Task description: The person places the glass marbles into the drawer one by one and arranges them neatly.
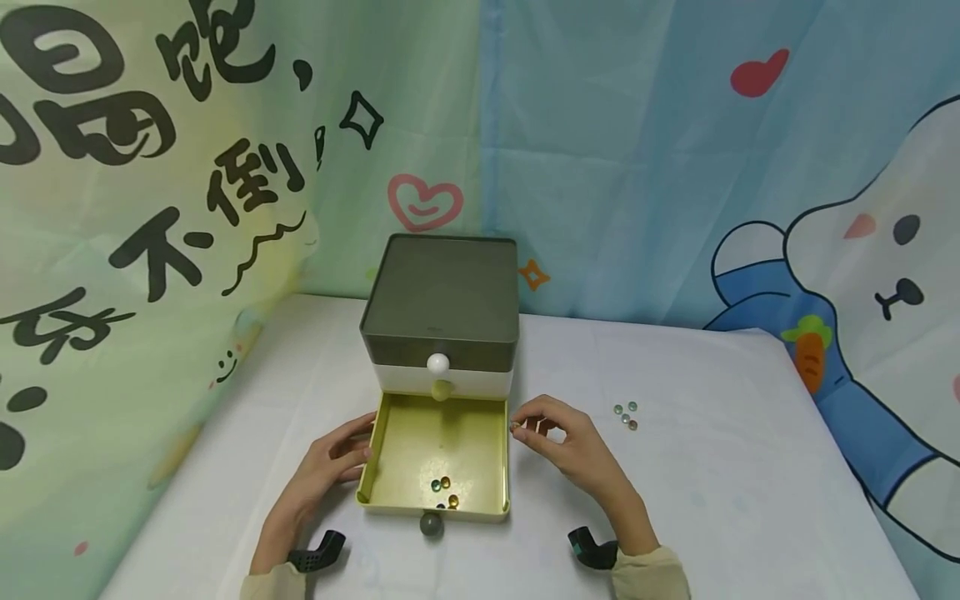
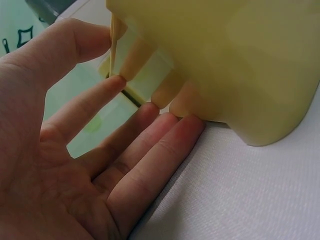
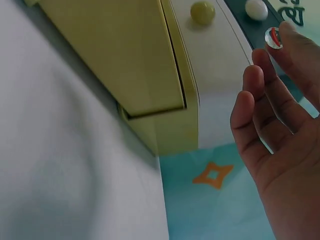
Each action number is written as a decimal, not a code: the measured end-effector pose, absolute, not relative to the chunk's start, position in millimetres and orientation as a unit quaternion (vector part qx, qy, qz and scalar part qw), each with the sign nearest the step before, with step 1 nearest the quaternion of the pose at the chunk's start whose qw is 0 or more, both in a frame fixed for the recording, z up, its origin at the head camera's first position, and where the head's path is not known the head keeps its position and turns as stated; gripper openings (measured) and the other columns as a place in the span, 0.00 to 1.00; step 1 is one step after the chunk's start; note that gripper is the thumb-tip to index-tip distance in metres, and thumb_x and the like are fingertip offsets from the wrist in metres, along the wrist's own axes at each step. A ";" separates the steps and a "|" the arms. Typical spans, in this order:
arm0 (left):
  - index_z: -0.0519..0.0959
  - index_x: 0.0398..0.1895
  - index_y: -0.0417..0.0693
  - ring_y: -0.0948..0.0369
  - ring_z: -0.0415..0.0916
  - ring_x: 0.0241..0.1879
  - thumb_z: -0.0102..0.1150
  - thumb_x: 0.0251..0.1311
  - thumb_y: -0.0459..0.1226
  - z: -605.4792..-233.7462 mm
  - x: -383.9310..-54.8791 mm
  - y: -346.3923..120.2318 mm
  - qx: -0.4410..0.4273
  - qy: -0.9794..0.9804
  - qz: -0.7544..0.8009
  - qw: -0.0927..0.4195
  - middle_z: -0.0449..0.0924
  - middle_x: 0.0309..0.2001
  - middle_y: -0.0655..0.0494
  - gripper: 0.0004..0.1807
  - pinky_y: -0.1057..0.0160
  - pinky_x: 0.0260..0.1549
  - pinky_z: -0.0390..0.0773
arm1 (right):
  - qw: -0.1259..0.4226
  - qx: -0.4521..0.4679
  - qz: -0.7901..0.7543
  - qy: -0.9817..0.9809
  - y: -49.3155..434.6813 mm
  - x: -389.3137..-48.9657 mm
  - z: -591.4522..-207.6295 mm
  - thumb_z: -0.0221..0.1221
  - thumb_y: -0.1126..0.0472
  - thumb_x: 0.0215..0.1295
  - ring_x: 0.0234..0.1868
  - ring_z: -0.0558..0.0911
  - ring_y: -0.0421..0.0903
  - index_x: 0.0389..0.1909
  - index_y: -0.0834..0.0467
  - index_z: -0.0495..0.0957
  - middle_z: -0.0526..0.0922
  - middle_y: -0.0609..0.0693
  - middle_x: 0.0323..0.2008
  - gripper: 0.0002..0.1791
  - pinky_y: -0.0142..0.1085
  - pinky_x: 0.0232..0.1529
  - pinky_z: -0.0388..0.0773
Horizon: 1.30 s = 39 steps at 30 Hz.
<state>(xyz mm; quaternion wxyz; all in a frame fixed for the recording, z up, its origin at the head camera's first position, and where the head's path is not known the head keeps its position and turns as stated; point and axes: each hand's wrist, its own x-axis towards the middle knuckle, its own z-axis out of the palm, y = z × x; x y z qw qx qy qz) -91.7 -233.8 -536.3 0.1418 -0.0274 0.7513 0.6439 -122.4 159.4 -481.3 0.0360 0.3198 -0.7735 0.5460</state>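
Note:
My right hand pinches a clear glass marble with a red streak between thumb and fingertips, just right of the pulled-out drawer. The yellow-green drawer holds several small marbles near its front wall. Along the drawer's outer left side rests my left hand, fingers extended. In the left wrist view its thumb is right at the rim, and the fingertips touch the side wall.
Several marbles lie on the white tabletop to the right. The drawer belongs to a stacked desktop cabinet with a dark green top and round knobs. A dark knob sticks out from the open drawer's front. Printed curtains hang behind.

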 end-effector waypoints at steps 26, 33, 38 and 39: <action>0.68 0.78 0.48 0.58 0.79 0.61 0.65 0.69 0.38 -542.9 -87.4 -233.6 -0.043 0.753 0.642 0.137 0.71 0.73 0.37 0.34 0.64 0.47 0.85 | -0.070 0.431 0.416 -0.798 110.6 -142.7 -461.9 0.64 0.62 0.73 0.39 0.78 0.33 0.51 0.52 0.83 0.88 0.45 0.42 0.09 0.29 0.41 0.80; 0.68 0.78 0.52 0.54 0.79 0.63 0.65 0.71 0.42 -538.0 -89.4 -232.8 -0.050 0.751 0.641 0.149 0.71 0.74 0.40 0.34 0.60 0.49 0.86 | -0.093 0.436 0.371 -0.815 102.8 -147.2 -457.4 0.64 0.63 0.73 0.42 0.80 0.35 0.54 0.52 0.83 0.88 0.44 0.45 0.12 0.33 0.44 0.82; 0.68 0.78 0.51 0.50 0.78 0.65 0.64 0.71 0.41 -535.9 -90.8 -233.2 -0.035 0.754 0.640 0.145 0.70 0.74 0.39 0.34 0.60 0.49 0.86 | -0.110 0.435 0.344 -0.825 98.7 -152.9 -458.0 0.63 0.60 0.74 0.41 0.80 0.34 0.51 0.51 0.84 0.88 0.42 0.44 0.09 0.34 0.45 0.82; 0.68 0.78 0.51 0.49 0.77 0.66 0.64 0.71 0.41 -535.7 -91.1 -233.3 -0.032 0.753 0.642 0.143 0.70 0.74 0.38 0.34 0.60 0.49 0.86 | -0.113 0.434 0.339 -0.827 98.0 -153.9 -458.1 0.63 0.59 0.74 0.40 0.80 0.33 0.51 0.51 0.84 0.88 0.41 0.44 0.09 0.32 0.44 0.82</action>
